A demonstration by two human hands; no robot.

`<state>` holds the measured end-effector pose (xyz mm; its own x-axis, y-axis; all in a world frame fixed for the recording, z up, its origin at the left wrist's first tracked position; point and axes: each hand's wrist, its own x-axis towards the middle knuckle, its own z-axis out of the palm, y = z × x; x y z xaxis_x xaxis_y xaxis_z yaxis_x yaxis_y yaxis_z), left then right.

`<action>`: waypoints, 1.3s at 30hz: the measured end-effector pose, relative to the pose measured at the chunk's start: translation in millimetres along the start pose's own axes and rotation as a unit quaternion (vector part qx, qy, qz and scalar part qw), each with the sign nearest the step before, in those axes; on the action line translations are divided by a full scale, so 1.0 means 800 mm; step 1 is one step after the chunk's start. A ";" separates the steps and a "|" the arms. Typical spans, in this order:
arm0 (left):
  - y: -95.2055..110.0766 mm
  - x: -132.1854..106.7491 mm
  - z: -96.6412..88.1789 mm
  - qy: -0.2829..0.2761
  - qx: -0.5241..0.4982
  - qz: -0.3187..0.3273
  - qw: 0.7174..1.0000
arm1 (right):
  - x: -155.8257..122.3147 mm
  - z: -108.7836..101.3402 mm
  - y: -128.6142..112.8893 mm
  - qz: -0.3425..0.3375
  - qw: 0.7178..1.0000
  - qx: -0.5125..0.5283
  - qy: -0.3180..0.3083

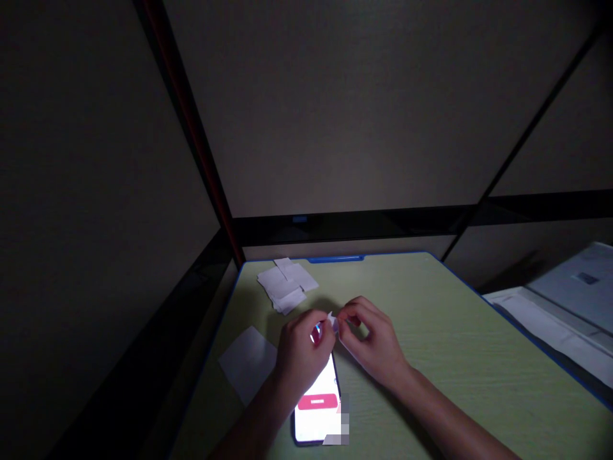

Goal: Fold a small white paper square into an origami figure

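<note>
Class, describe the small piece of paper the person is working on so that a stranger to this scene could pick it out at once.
Start at the green table with the blue edge, then the lit phone near its front. Just above it, the left hand and right hand pinch a tiny white paper piece between their fingertips. Unlike the loose white slips behind and the single sheet at left, it is held up.

The left hand point(299, 351) hides the top of the lit phone point(318, 409).

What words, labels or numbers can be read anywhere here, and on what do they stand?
None can be read.
Phone screen: a red bar with pale marks, too blurred to read.
Paper slips and single sheet on the table: no print shows.
Small paper piece pinched between left hand and right hand: no print shows.
</note>
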<state>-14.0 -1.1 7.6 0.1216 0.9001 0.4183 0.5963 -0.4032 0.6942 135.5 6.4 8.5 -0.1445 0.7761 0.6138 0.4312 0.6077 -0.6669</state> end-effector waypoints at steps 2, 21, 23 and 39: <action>-0.001 0.000 0.000 0.001 0.004 -0.005 1.000 | 0.000 0.000 0.000 -0.002 1.000 0.001 -0.001; -0.003 0.001 0.002 -0.012 -0.075 -0.039 0.996 | -0.001 0.000 0.001 0.028 0.999 0.025 0.001; -0.002 0.002 0.002 -0.013 -0.106 -0.062 0.992 | -0.001 0.000 0.004 0.054 0.997 0.052 0.018; 0.010 0.009 -0.004 -0.053 -0.258 -0.155 0.952 | 0.003 0.001 0.006 0.173 0.968 0.178 0.034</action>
<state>-10.5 1.6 17.9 0.0985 0.9896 0.1046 0.1500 -0.1187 0.9815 136.1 11.5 6.7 0.0179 0.9383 0.3454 0.1083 0.3416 -0.9336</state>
